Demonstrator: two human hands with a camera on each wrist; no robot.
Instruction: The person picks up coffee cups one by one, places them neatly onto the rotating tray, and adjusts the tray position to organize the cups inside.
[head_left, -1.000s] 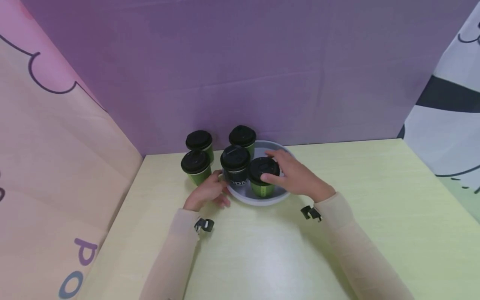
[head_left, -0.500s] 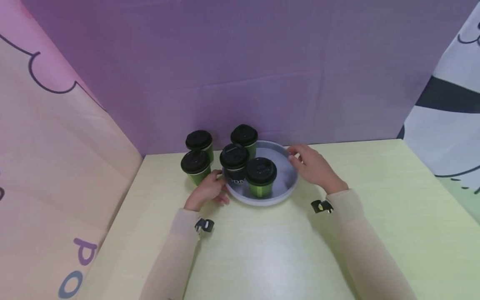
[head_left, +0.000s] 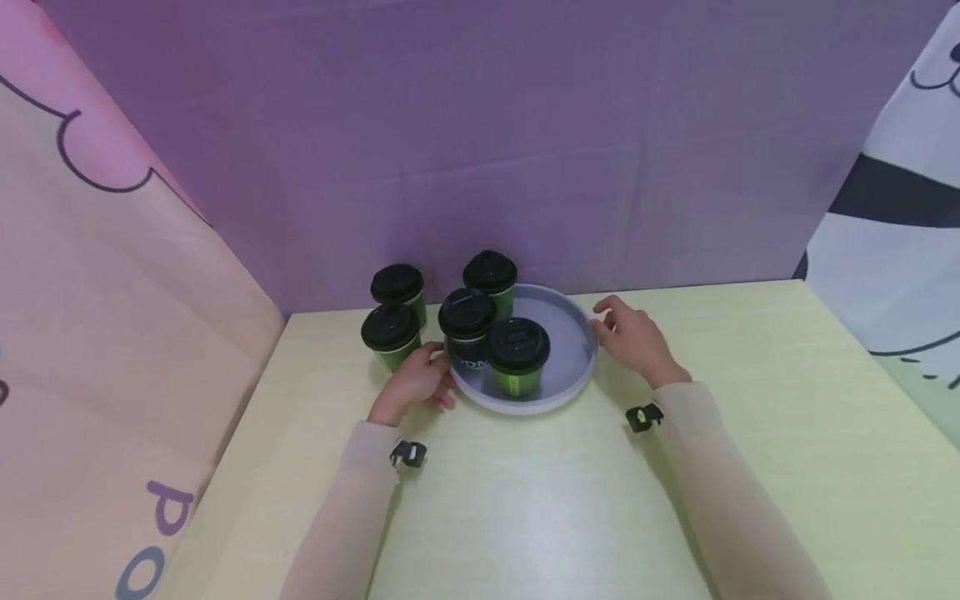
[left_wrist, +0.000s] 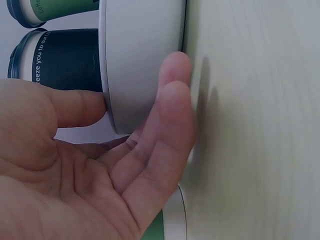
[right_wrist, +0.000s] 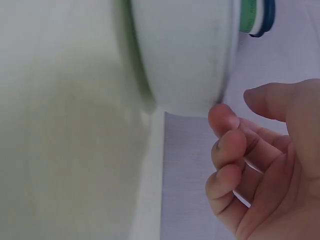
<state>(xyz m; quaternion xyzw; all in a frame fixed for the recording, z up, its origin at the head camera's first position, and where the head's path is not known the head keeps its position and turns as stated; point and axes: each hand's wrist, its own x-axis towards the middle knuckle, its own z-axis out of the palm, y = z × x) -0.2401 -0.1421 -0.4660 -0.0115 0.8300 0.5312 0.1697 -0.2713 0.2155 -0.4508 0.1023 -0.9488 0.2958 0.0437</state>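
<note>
A round grey tray (head_left: 573, 367) with a raised rim rests on the table. Inside it stand a black paper coffee cup (head_left: 470, 350) and a green paper coffee cup (head_left: 517, 381), both upright with black lids. Another lidded green cup (head_left: 501, 298) overlaps the tray's back left edge. My left hand (head_left: 416, 379) holds the tray's left side; in the left wrist view the thumb (left_wrist: 82, 107) lies at the rim and the fingers (left_wrist: 172, 120) against the outer wall. Beside the right rim is my right hand (head_left: 633, 340), fingers loosely bent, thumb apart, one fingertip (right_wrist: 223, 119) right at the rim.
Two more green lidded cups stand on the table left of the tray, a front one (head_left: 392, 329) close to my left hand and a rear one (head_left: 399, 287). A purple cloth wall (head_left: 480, 150) rises behind the table (head_left: 510, 500). Printed cloths flank both sides.
My right hand has left the front green cup's lid and moved right to the tray's right rim, drawing slightly off it. That cup has shifted slightly left. My left hand stays at the tray.
</note>
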